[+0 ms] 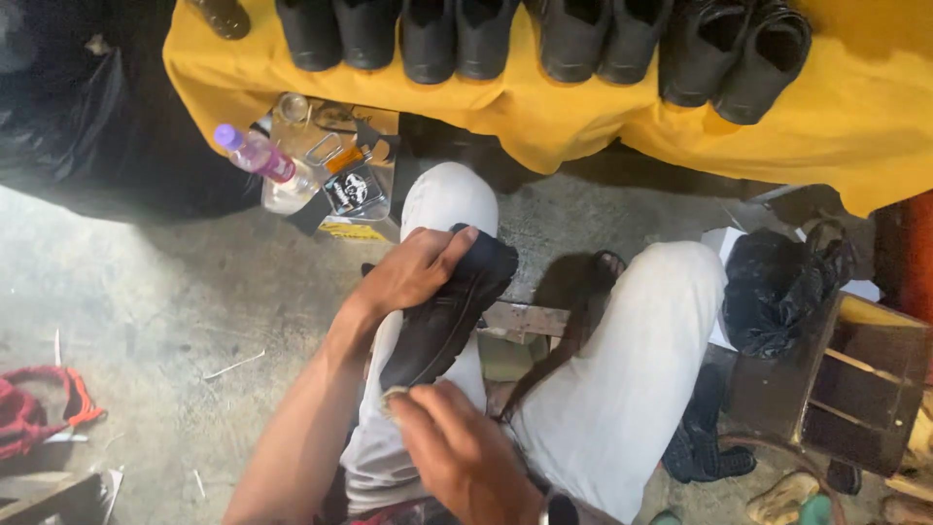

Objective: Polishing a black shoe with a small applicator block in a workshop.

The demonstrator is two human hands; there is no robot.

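Beyond your hands you had a yellow cloth-draped table (544,117); beneath them rough grey concrete floor (155,311); rightward, a dark wooden crate (855,389).

Black shoes (544,39) on yellow cloth (855,107)

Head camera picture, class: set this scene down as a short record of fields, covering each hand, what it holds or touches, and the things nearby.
Left hand: left hand grips the toe of a black shoe resting on the left knee
Right hand: right hand presses something small and pale at the shoe's heel; what it is cannot be told
Behind: row of black shoes on a yellow cloth
Floor: plastic bottle, black bag
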